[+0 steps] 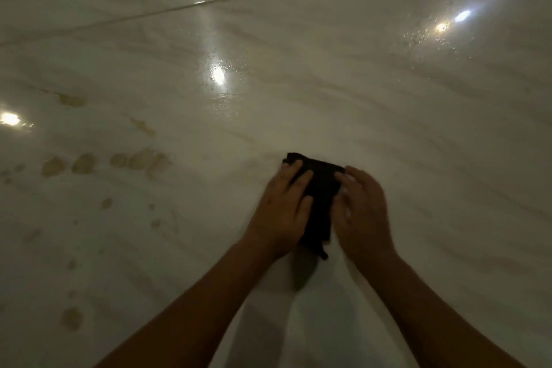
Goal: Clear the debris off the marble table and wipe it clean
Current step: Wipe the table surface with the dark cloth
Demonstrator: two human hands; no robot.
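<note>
A dark folded cloth [321,188] lies flat on the pale marble table [388,128], a little below the middle of the view. My left hand [282,209] rests on the cloth's left side with its fingers laid straight across it. My right hand [363,212] sits at the cloth's right edge, fingers bent slightly and touching that edge. Both hands cover the cloth's sides; only its middle strip and far corner show.
Brownish stain patches [83,163] and smaller spots [71,318] mark the marble to the left of my arms. Water droplets [222,89] glisten around lamp reflections in the middle and at the upper right. A seam [209,3] crosses the far slab.
</note>
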